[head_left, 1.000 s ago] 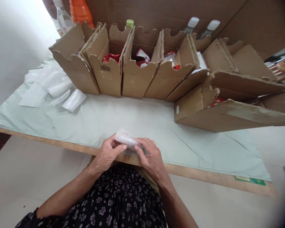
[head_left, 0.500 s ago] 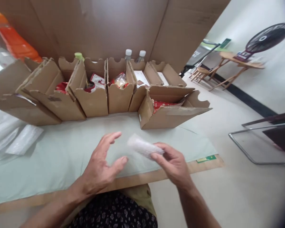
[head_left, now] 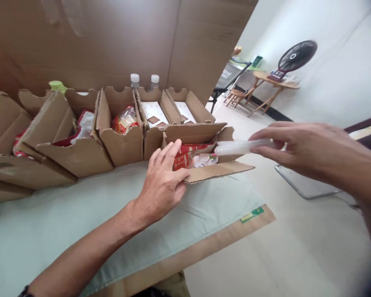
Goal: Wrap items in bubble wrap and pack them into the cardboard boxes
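red packet [head_left: 185,156]: lettering, not legible | grey panel [head_left: 226,76]: pale lettering, not legible

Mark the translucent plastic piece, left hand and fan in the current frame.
Translucent plastic piece [head_left: 235,147]: head view, on its exposed length.
Left hand [head_left: 160,183]: head view, on the back of the hand.
Fan [head_left: 293,56]: head view, on the hub of its round head.
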A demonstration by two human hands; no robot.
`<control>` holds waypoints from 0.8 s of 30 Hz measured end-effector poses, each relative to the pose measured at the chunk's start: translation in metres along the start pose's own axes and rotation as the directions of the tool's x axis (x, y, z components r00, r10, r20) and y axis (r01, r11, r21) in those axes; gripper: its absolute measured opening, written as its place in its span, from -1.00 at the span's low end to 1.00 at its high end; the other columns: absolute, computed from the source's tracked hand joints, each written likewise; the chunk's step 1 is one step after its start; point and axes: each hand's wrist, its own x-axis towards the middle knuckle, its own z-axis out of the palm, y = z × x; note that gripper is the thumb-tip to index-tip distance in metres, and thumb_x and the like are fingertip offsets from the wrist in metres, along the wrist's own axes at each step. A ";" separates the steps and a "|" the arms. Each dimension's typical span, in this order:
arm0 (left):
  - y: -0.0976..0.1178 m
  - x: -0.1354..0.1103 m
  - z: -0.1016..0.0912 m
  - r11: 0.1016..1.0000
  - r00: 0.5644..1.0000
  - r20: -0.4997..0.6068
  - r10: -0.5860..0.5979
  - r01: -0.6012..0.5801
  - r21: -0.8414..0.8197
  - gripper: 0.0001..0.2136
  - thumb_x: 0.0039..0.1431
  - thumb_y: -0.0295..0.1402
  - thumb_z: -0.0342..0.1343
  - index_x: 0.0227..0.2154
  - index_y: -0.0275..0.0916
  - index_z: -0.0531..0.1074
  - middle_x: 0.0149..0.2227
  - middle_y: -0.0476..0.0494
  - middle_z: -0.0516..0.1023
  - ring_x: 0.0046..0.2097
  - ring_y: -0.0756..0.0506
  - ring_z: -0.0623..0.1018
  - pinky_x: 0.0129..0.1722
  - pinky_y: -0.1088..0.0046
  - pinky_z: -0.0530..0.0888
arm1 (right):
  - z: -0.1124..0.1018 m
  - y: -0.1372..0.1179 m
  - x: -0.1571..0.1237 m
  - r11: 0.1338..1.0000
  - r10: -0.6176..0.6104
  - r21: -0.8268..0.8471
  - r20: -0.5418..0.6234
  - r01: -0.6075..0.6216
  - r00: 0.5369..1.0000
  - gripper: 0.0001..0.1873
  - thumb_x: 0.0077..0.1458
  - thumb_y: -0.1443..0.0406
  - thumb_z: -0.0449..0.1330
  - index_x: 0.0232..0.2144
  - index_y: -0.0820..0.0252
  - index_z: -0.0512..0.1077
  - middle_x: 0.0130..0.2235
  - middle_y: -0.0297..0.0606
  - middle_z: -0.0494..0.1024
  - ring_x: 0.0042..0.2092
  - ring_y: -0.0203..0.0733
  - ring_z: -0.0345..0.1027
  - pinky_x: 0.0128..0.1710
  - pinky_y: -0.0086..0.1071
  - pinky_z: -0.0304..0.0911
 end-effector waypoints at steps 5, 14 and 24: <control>-0.004 -0.003 0.002 0.999 0.998 -0.042 0.039 -0.040 -0.023 -0.77 0.13 -0.64 0.16 -0.26 -0.21 0.61 0.54 -0.25 -0.02 0.42 -0.45 0.28 0.29 -0.16 0.36 | 0.019 -0.020 0.039 0.994 -0.105 -0.003 0.290 0.111 0.951 -0.84 -0.04 0.35 0.48 -0.48 0.00 0.59 -0.46 -0.45 0.55 -0.48 -0.29 0.28 -0.45 -0.37 -0.01; -0.006 -0.009 0.007 0.998 0.996 -0.080 0.045 -0.048 -0.035 -0.78 0.20 -0.62 0.19 -0.21 -0.17 0.60 0.58 -0.09 -0.20 0.47 -0.41 0.21 0.31 -0.11 0.36 | 0.049 -0.081 0.065 0.946 -0.304 0.215 0.340 0.241 0.890 -0.90 0.03 0.39 0.32 -0.43 0.09 0.62 -0.50 -0.40 0.57 -0.45 -0.23 0.38 -0.35 -0.35 0.16; -0.005 -0.009 0.008 0.999 0.993 -0.113 0.035 -0.037 -0.020 -0.70 0.12 -0.68 0.16 -0.23 -0.14 0.58 0.58 -0.01 -0.21 0.47 -0.39 0.23 0.29 -0.11 0.39 | 0.078 -0.122 0.072 0.940 -0.341 0.168 0.493 0.296 0.801 -0.85 0.08 0.45 0.30 -0.41 0.12 0.64 -0.46 -0.30 0.63 -0.49 -0.21 0.40 -0.46 -0.37 0.05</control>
